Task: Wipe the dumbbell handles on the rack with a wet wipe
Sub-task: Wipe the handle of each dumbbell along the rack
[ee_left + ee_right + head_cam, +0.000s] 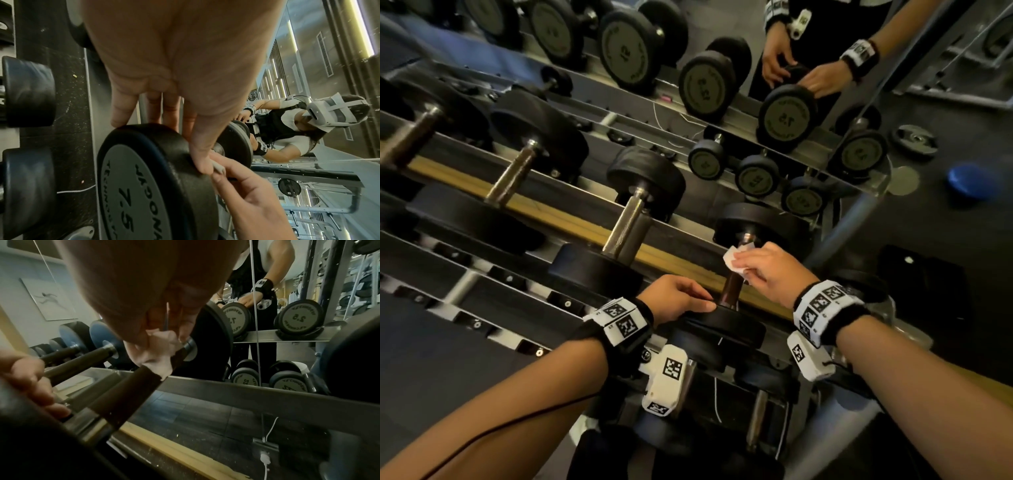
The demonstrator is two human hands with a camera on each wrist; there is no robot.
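Observation:
The 7.5 dumbbell (726,329) lies on the top rack rail (681,263) with its dark handle (732,289) pointing away from me. My right hand (743,267) grips a white wet wipe (732,257) wrapped round the far end of the handle, close to the far head (760,222). In the right wrist view the wipe (160,353) bunches under the fingers against the handle (127,394). My left hand (698,301) grips the rim of the near head (144,178), thumb on one side and fingers over the top.
More dumbbells (630,219) lie in a row to the left on the same rail. A mirror (787,116) behind the rack reflects the weights and my hands. Lower-tier dumbbells (756,418) sit below. A white cable (267,443) lies on the dark floor.

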